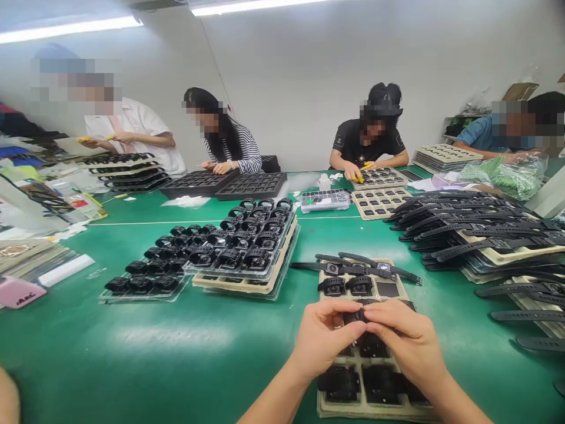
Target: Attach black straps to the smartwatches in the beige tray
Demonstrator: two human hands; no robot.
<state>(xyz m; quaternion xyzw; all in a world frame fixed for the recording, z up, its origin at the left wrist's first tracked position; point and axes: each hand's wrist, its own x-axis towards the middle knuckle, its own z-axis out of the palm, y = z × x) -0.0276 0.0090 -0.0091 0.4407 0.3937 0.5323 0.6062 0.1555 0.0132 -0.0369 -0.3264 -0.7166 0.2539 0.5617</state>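
Observation:
My left hand (321, 337) and my right hand (408, 341) meet over a beige tray (348, 409), thumbs and fingertips pinched on a black smartwatch (353, 316). Its strap curves between my fingers, which cover much of it. Beneath my wrists, other black watches (339, 383) sit in the tray's compartments. At the tray's far end two watches with looped straps (361, 285) lie beside a bare compartment (388, 289). Behind them, a few watches with straps laid out straight (385, 270) rest across the last row.
Stacked trays of looped-strap watches (241, 256) stand left of centre. To the right rise stacks of straight-strap watches (498, 227). A clear plastic box (325, 200) and black trays (251, 186) lie farther back on the green table (176, 347). Several co-workers sit or stand across it.

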